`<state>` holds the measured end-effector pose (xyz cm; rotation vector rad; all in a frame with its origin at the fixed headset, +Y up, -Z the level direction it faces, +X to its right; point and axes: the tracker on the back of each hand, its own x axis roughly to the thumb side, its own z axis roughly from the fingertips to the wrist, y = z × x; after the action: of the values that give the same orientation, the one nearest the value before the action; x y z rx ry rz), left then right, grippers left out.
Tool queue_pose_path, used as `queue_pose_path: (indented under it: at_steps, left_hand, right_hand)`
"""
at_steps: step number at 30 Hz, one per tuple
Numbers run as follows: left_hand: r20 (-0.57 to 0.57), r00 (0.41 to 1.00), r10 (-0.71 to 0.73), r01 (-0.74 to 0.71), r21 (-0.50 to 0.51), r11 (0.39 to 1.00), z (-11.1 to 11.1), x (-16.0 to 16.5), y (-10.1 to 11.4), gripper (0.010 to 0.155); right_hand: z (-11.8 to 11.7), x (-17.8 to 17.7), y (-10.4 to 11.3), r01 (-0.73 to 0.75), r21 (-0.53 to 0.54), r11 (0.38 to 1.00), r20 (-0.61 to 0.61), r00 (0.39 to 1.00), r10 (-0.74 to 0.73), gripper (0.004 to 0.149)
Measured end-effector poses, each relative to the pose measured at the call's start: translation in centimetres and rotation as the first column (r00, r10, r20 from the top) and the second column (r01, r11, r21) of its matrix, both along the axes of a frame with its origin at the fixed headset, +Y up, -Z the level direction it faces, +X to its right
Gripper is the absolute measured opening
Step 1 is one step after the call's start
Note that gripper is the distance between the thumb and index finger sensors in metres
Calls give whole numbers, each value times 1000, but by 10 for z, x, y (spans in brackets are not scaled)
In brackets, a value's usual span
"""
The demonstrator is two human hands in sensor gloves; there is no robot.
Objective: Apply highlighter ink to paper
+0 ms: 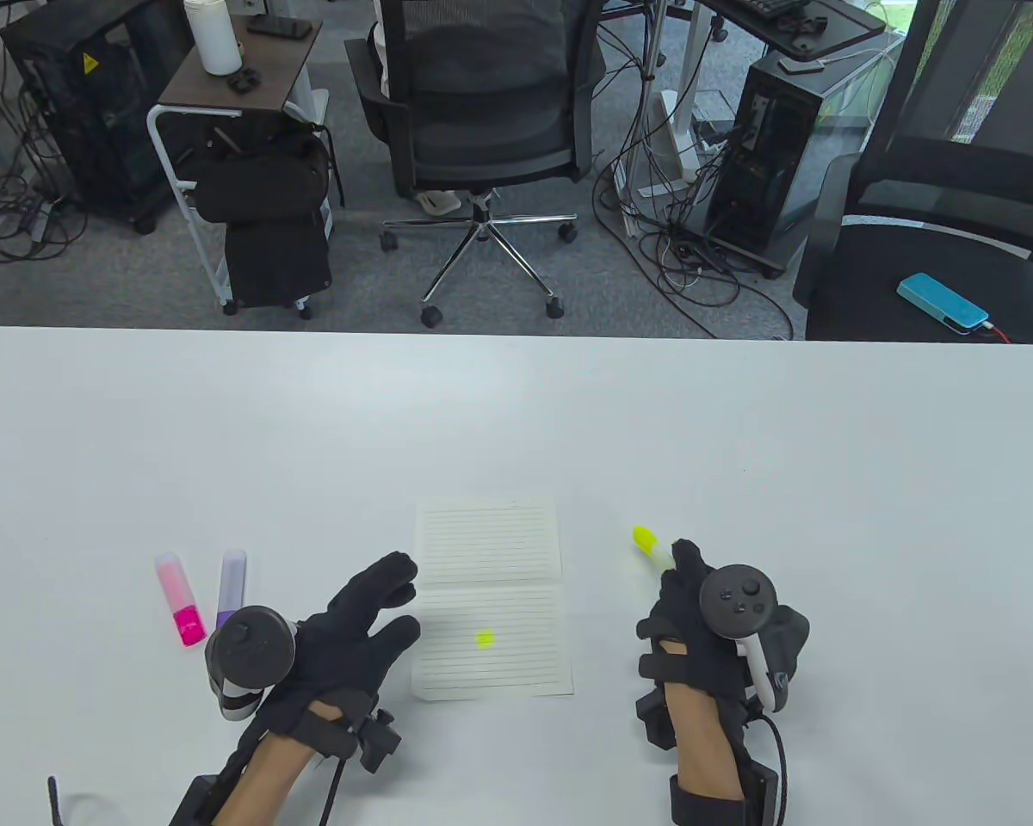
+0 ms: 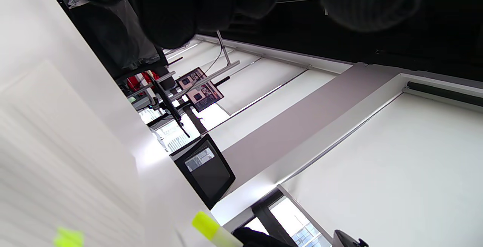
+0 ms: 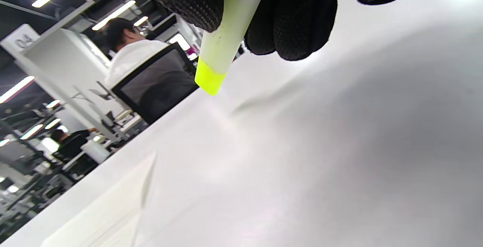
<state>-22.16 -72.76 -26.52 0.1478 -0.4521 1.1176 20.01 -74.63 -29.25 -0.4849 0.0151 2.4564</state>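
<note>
Right hand (image 1: 714, 628) grips yellow highlighter (image 1: 650, 546), white barrel, above tabletop (image 1: 740, 430), right of paper (image 1: 491, 594). Lined paper bears one yellow dot (image 1: 485, 639). Left hand (image 1: 353, 637) open, fingers (image 1: 392, 575) straight, at paper's left edge.

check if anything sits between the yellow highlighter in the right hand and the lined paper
Nothing visible does. The right hand holds the yellow highlighter just right of the lined paper, with only bare table between them. The left hand rests at the paper's left edge, away from that path.
</note>
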Motion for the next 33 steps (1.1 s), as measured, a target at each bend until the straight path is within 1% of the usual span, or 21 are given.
queue_pose_path:
  at_steps: [3, 9, 15, 21, 25, 27, 30, 32, 33]
  left_hand:
    - [1, 1000, 2, -2, 1, 1000, 0, -1, 0, 75]
    - [2, 1000, 8, -8, -3, 1000, 0, -2, 0, 74]
    - [4, 1000, 13, -13, -1, 1000, -1, -2, 0, 74]
    - [0, 1000, 15, -15, 1, 1000, -1, -4, 1, 74]
    - [-15, 1000, 20, -21, -7, 1000, -3, -10, -1, 73]
    - [-19, 1000, 22, -22, -9, 1000, -5, -12, -1, 73]
    - [-30, 999, 26, -26, -1, 1000, -6, -16, 1, 73]
    - [-37, 999, 26, -26, 5, 1000, -6, -19, 2, 73]
    - [-45, 999, 29, -29, 9, 1000, -6, -21, 3, 73]
  right_hand:
    - [-1, 6, -4, -37, -59, 998, 49, 998, 40, 47]
    - [-3, 9, -14, -25, -163, 986, 99, 994, 42, 49]
    - [-6, 8, -19, -77, -181, 980, 126, 987, 101, 50]
    - [-6, 6, -20, -80, -199, 977, 106, 989, 103, 54]
    - [-6, 6, -19, -53, -212, 976, 84, 994, 72, 56]
    - [-4, 5, -15, -30, -183, 983, 75, 996, 44, 57]
    - [0, 0, -3, -20, -72, 997, 43, 999, 23, 59]
    - [3, -5, 6, 29, 22, 999, -26, 999, -29, 59]
    - [5, -9, 11, 77, 104, 992, -94, 993, -68, 59]
